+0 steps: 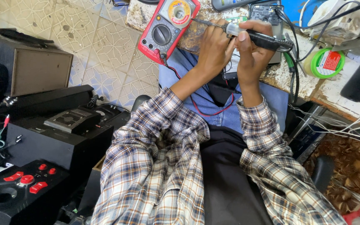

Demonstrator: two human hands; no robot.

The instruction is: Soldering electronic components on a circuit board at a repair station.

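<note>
My right hand [253,52] grips the black handle of a soldering iron [263,39], whose metal tip points left toward a round yellow tin [179,11]. That tin rests on top of a red multimeter [163,33] lying on the worn bench. My left hand [214,50] is curled into a loose fist just under the iron's shaft, with its back toward me. Anything inside its fingers is hidden. A small green circuit board [239,19] peeks out behind both hands. A red probe lead [205,111] runs from the meter down over my lap.
A green tape roll [324,62] and tangled cables [296,71] lie on the bench at right, and a black device [266,12] sits behind the hands. Black speaker boxes [51,137] and a unit with red buttons [26,181] crowd the tiled floor at left.
</note>
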